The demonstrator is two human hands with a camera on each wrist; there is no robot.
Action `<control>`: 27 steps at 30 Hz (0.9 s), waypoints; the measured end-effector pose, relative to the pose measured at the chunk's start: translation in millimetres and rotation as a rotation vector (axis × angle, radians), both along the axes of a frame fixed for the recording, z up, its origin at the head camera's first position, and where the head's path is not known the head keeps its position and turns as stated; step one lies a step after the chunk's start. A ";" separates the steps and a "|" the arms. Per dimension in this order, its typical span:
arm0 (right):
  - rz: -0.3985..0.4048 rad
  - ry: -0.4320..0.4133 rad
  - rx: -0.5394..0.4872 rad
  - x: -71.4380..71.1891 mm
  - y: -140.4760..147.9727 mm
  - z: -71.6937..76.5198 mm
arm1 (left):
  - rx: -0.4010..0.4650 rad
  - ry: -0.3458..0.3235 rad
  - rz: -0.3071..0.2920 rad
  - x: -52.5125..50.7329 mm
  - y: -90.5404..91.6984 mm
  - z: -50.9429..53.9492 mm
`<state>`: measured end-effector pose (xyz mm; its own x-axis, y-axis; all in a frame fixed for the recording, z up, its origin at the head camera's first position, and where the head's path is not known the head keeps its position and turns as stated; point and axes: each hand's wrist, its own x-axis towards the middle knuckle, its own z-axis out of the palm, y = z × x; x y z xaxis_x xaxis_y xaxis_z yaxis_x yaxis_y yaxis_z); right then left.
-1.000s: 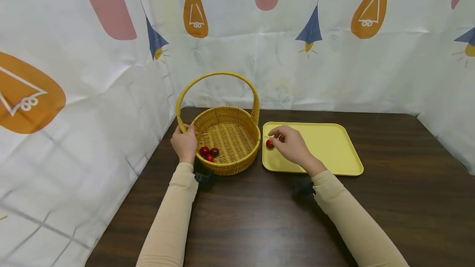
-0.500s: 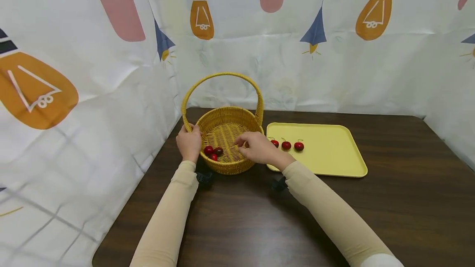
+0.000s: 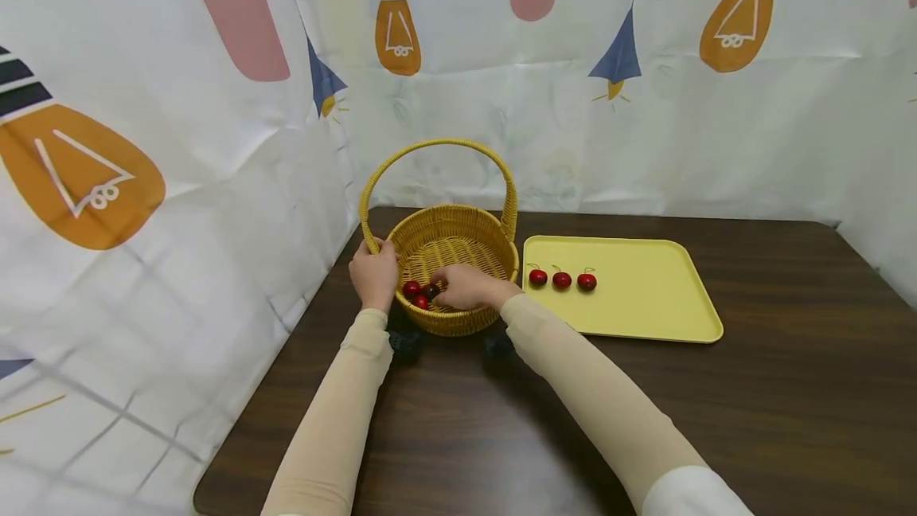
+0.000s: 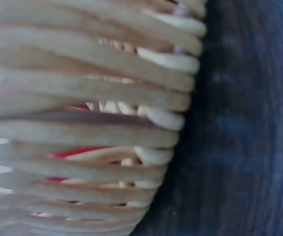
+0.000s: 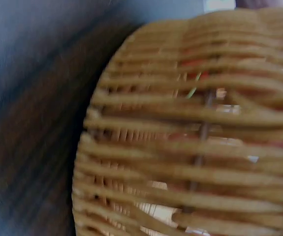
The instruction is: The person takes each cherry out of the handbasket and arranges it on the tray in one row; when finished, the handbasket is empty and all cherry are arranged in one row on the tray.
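In the head view, my left hand [image 3: 375, 275] grips the yellow wicker basket [image 3: 458, 325] at its left side, where the arched handle [image 3: 442, 142] meets the rim. Inside the basket, at its left, lie a red cherry [image 3: 411, 289], another red cherry [image 3: 421, 302] and a darker cherry [image 3: 431, 291]. My right hand [image 3: 467, 287] reaches over the rim, and its thumb and fingers pinch the darker cherry. Both wrist views show the basket's woven wall [image 4: 82, 98] close up, with bits of red through the gaps; neither shows the fingers.
To the basket's right, a yellow tray [image 3: 645, 293] bears a row of three cherries with stems: a left one [image 3: 538, 278], a middle one [image 3: 562, 281] and a right one [image 3: 587, 283]. Under all this is a dark wooden table [image 3: 458, 420]. A patterned white curtain [image 3: 458, 102] borders it behind and at the left.
My right hand has let go of a cherry on the tray and moved left into the basket, down to the darker cherry. My left hand keeps its grip on the basket.
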<state>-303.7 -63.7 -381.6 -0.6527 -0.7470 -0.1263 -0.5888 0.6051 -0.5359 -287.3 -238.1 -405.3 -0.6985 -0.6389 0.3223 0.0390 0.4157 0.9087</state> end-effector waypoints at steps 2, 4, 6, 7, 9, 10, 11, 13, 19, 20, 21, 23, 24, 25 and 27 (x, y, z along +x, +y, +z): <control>0.029 -0.004 0.013 -2.0 -0.6 -0.1 | 0.002 0.001 0.001 -0.6 1.1 0.7; 0.058 0.012 0.014 -3.9 -1.9 -0.4 | 0.003 -0.002 0.003 -1.1 1.7 1.0; 0.085 0.030 0.010 -4.8 -3.3 -0.3 | 0.007 -0.005 0.006 -1.2 2.2 1.3; 0.097 0.040 0.007 -5.1 -4.0 -0.4 | 0.008 -0.007 0.009 -1.0 2.4 1.4; 0.113 0.055 0.006 -5.6 -5.2 -0.9 | 0.011 -0.009 0.013 -0.3 2.8 1.4; 0.118 0.057 0.008 -5.4 -5.6 -1.0 | 0.013 -0.011 0.015 0.1 2.9 1.3; 0.123 0.061 0.012 -5.5 -6.1 -1.3 | 0.015 -0.013 0.015 0.4 2.9 1.2; 0.119 0.071 0.021 -5.7 -6.3 -1.8 | 0.019 -0.016 0.012 0.9 3.3 0.9; 0.100 0.145 0.053 -6.2 -5.0 -2.9 | 0.031 -0.017 0.006 2.5 4.3 1.2; 0.096 0.156 0.056 -6.0 -4.3 -2.5 | 0.034 -0.014 0.007 2.7 4.1 1.1; 0.087 0.163 0.059 -5.5 -3.0 -2.2 | 0.034 -0.013 0.007 2.8 4.0 1.0; 0.069 0.170 0.058 -4.2 0.6 -0.5 | 0.030 -0.012 0.007 2.5 3.4 0.5; 0.057 0.172 0.055 -3.4 3.1 0.8 | 0.028 -0.014 0.006 2.4 3.1 0.4; 0.039 0.169 0.048 -2.3 6.2 2.5 | 0.026 -0.014 0.005 2.2 2.8 0.2; 0.003 0.171 0.023 -0.5 13.4 5.6 | 0.021 -0.016 0.003 1.7 2.1 0.1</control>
<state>-304.1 -50.3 -376.0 -0.6638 -0.7472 -0.0313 -0.6719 0.6143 -0.4138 -285.6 -236.0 -405.2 -0.7020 -0.6471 0.2974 0.0229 0.3968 0.9176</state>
